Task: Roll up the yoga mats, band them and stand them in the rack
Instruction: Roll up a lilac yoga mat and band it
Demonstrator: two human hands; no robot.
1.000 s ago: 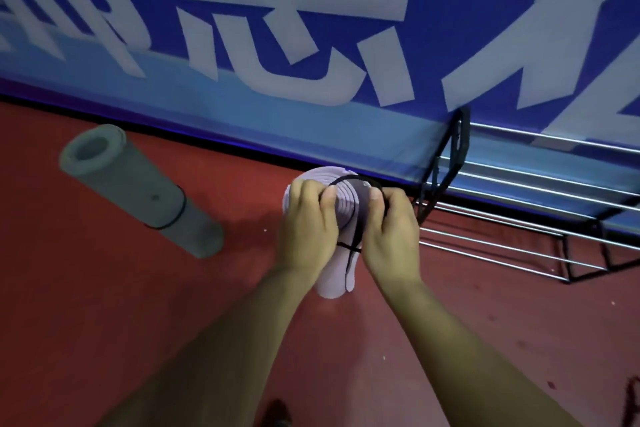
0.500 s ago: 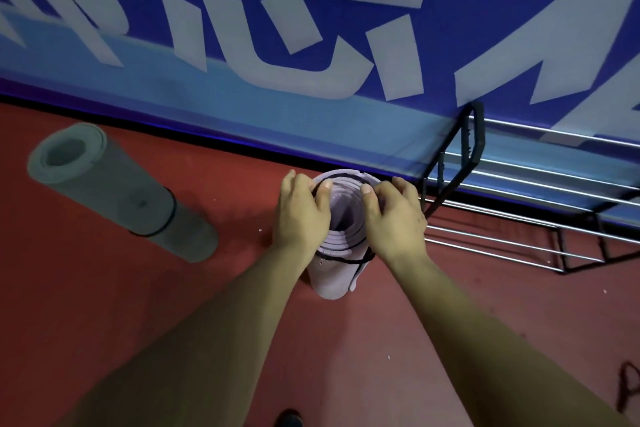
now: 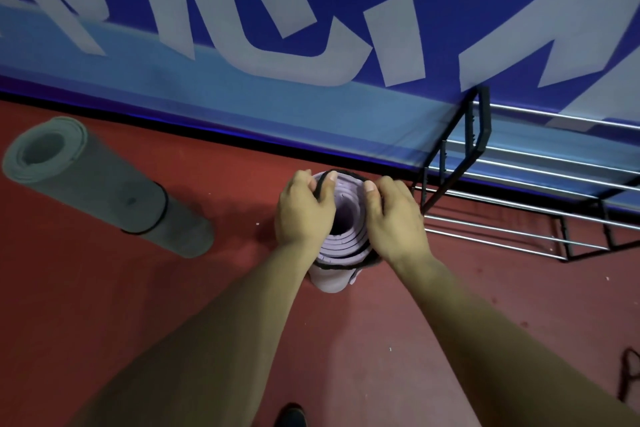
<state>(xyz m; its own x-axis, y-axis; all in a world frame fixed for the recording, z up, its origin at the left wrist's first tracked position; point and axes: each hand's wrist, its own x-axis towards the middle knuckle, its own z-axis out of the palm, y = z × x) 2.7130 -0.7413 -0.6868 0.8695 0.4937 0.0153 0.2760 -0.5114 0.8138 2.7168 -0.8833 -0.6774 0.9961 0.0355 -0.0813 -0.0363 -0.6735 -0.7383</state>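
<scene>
The lower part of the upright lilac mat (image 3: pixel 341 246) is hidden behind the forearms, and the chrome-barred rack (image 3: pixel 484 121) just beside it is cut off at the right edge. A thin black band (image 3: pixel 332 267) is stretched round the mat's spiralled foam rim, pinched there by the left hand (image 3: pixel 303 215), while the rim is gripped by the right hand (image 3: pixel 394 218). The mat is stood on the red floor (image 3: pixel 207 305), well apart from a banded grey mat (image 3: pixel 104 191).

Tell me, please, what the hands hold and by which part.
Left hand and right hand grip the purple yoga mat and black band at its top rim.
</scene>
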